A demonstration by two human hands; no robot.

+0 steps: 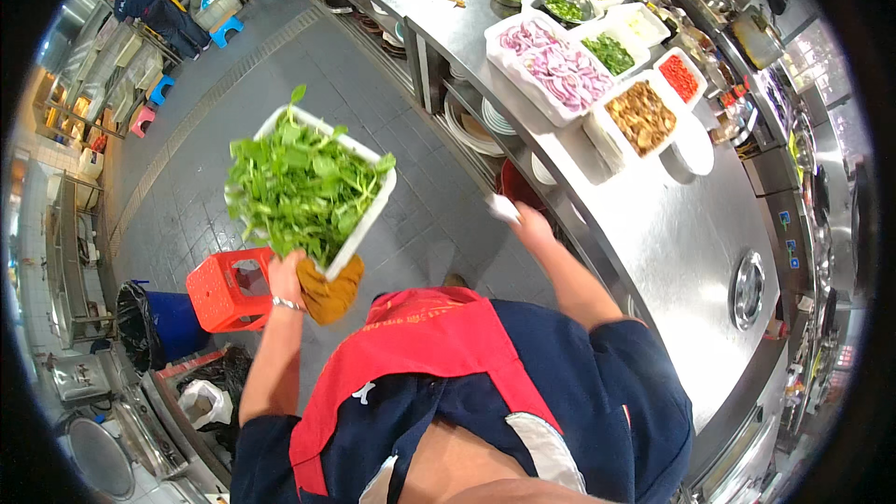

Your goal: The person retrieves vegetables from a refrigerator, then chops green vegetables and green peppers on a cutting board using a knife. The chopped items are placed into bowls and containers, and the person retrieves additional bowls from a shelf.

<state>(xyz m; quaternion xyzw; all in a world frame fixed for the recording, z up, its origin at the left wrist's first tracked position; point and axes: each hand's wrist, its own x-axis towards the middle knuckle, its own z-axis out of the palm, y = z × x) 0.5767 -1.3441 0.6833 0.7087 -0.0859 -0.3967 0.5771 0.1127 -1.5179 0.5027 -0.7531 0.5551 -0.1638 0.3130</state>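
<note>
My left hand [285, 278] grips the near corner of a white plastic tub [367, 224], which is held up over the floor. Leafy green vegetables [308, 182] heap above its rim, and one sprig sticks out at the far corner. A mustard-brown cloth [332, 290] hangs beside the same hand, beneath the tub's corner. My right hand [533, 227] is out to the right, near the edge of the stainless steel counter [665, 238]. From its fingers pokes a small white object [502, 208], too blurred to name.
On the counter stand tubs of sliced red onion [553, 63], browned pieces [640, 115], chopped red pepper [677, 78] and chopped greens [609, 52]. Plates [497, 115] fill the shelf below. A red plastic stool [231, 287] and blue bin [171, 322] are left. A person [157, 10] bends far left.
</note>
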